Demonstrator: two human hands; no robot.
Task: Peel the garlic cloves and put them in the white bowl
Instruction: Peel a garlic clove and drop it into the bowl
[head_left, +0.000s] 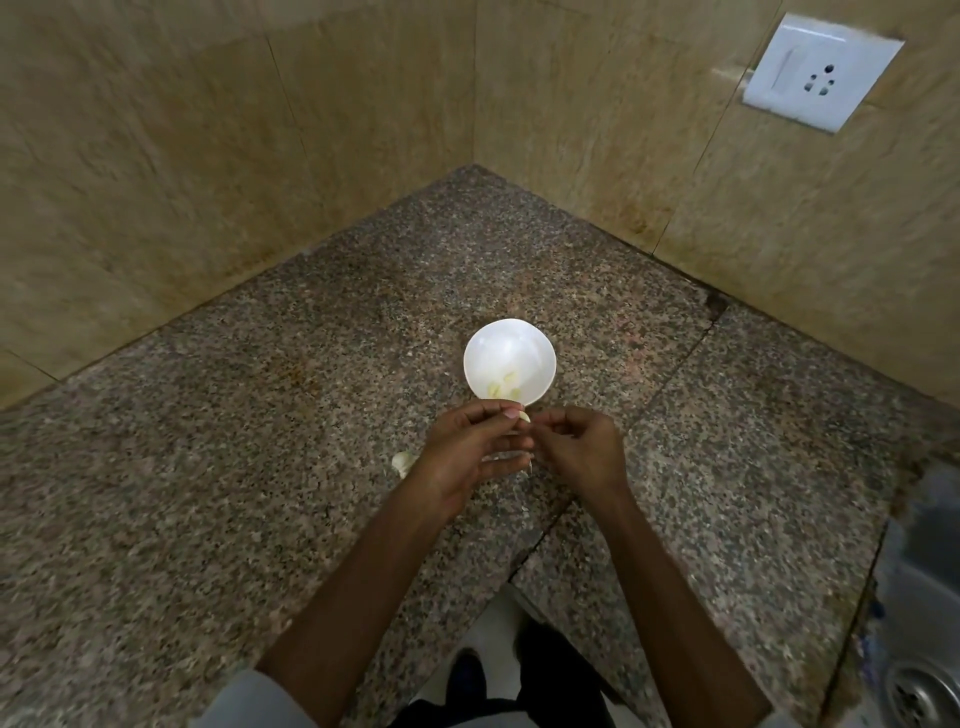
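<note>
A few peeled cloves (503, 387) lie in the white bowl (488, 343) mid-frame, while the left hand (467, 452) and right hand (579, 449) pinch another clove (523, 417), with more garlic (402, 462) waiting beside them.

Open worktop (208, 493) is spreading to the left, while walls are closing off the far corner.

The left hand (467, 457) and right hand (582, 447) are meeting near the middle, both pinching one garlic clove (523, 417). The white bowl (498, 348) is sitting just beyond their fingertips and blocking a straight reach toward the corner. A loose garlic piece (402, 462) is lying on the stone just beside the left hand, partly hidden by it. Beyond that, bare granite is running wide to the left wall (208, 182). The right wall (675, 182) is carrying a socket plate (815, 73) well above the stone. At the right edge a sink (924, 597) is cutting into the surface and narrowing the room beside the right forearm.
</note>
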